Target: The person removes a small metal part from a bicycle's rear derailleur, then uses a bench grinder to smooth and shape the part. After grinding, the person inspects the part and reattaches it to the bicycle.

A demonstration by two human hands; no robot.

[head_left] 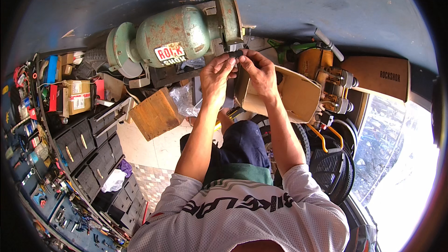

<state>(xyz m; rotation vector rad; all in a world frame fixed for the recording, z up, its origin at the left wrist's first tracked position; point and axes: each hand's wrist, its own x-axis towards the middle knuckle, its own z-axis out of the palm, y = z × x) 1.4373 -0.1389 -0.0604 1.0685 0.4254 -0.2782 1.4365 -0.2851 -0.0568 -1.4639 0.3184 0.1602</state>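
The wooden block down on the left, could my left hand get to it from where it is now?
Probably yes: the wooden block sits unobstructed just below-left of your left hand. But that hand and the right hand share the small black part.

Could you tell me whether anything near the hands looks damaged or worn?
The green bench grinder just beyond both hands looks worn, its paint chipped and rusty in patches. The small black part pinched between the left hand and right hand shows no visible damage.

Both arms extended forward; left hand (217,75) and right hand (259,72) raised together, fingertips pinching.
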